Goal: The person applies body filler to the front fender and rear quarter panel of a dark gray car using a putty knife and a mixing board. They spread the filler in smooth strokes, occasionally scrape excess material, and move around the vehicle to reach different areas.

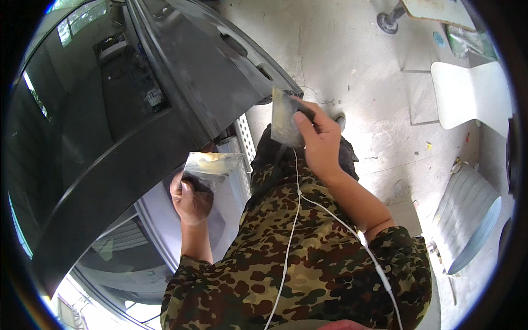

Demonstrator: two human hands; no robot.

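My left hand (192,201) grips a putty knife (212,163) by its dark handle end. Its wide, thin blade carries a smear of cream-coloured paste. Farther forward and to the right, my right hand (323,140) is closed round a second putty knife (283,124), with the thumb on its face. That blade is held up, smudged grey and cream, and slightly blurred. The two blades are apart. Left of both hands is a dark car body (181,82) with a glossy window and a door; neither blade touches it.
White earphone cables (297,192) hang down my camouflage shirt. A white perforated metal strip (245,137) stands beside the car. To the right are a white chair (470,93), a grey-blue curved panel (467,220) and a table (440,11). Small scraps lie on the concrete floor (379,132).
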